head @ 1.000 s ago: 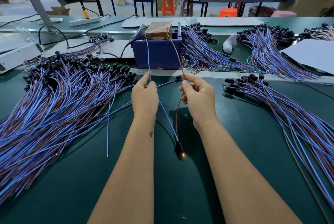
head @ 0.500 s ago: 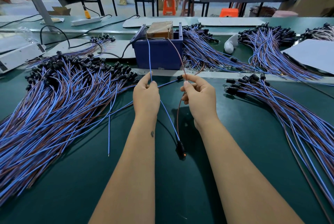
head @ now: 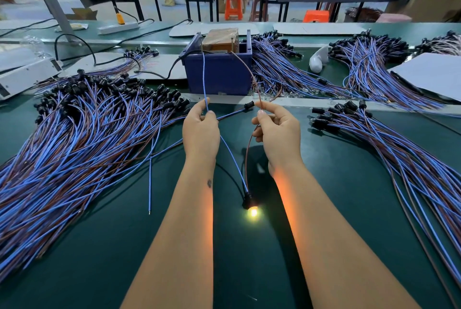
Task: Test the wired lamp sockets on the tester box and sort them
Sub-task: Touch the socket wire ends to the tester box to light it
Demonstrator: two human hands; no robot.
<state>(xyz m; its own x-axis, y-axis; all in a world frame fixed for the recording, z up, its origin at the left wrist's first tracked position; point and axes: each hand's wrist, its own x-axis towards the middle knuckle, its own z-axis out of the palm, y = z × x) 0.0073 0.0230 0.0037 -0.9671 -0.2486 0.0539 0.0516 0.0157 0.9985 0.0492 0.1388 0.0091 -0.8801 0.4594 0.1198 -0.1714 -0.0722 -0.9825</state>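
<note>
Left hand (head: pixel 201 131) pinching blue wire (head: pixel 205 77), right hand (head: pixel 279 131) pinching brown wire (head: pixel 247 69); both led to tester box (head: pixel 219 72); socket (head: pixel 248 200) bulb lit.

Dark green table (head: pixel 349 209), wired-socket heaps left (head: pixel 74 139) and right (head: pixel 399 159) (blue, brown leads), blue tester box (head: pixel 219 74)

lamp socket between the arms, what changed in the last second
The bulb in the lamp socket dimmed half a second ago and now glows brighter, lighting both forearms. Left hand still pinches the blue wire, right hand the brown wire; neither moved. The tester box is unchanged.
</note>
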